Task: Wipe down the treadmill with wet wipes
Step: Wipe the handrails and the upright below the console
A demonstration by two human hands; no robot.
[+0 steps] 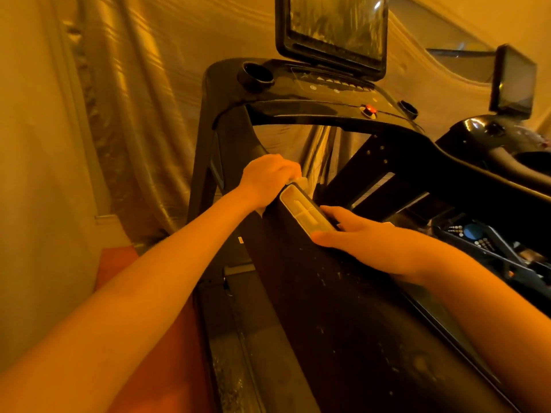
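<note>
Left hand (pixel 268 177) curled, pinching a pale wipe (pixel 298 182) at the far end of the wipes pack (pixel 304 214). Right hand (pixel 372 245) grips the pack, held in front of the treadmill (pixel 313 93) console. Judged: wipe limp, damp and light, likely to tear; pull by its corner and brace the pack.
</note>
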